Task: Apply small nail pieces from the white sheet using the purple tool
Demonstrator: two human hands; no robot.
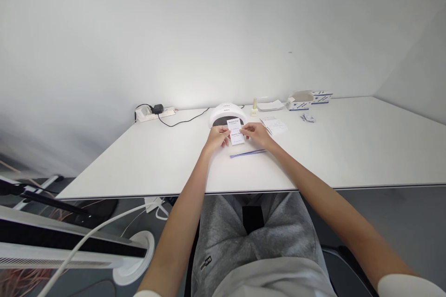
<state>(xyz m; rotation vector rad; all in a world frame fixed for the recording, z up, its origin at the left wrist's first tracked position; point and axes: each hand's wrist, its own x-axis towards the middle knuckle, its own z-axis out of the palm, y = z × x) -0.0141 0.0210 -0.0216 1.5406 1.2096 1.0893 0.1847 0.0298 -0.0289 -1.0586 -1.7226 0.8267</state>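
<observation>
Between my two hands is a white alcohol pad packet (236,132) with dark print, held upright above the table. My left hand (218,138) pinches its left edge, and my right hand (257,133) pinches its right edge. Just behind the packet stands a white dome-shaped nail lamp (226,111) with a dark opening, partly covered by the packet and my fingers. On the table below my hands lie thin purple-blue tweezers or a similar slim tool (245,153), its right end close to my right wrist.
Toward the wall stand a nail polish bottle (254,108), white papers (275,125), a white tray-like item (271,105), an opened box (300,101) and several small packets (308,118). A power strip (146,113) with a black adapter (158,109) sits far left, its cable running to the lamp.
</observation>
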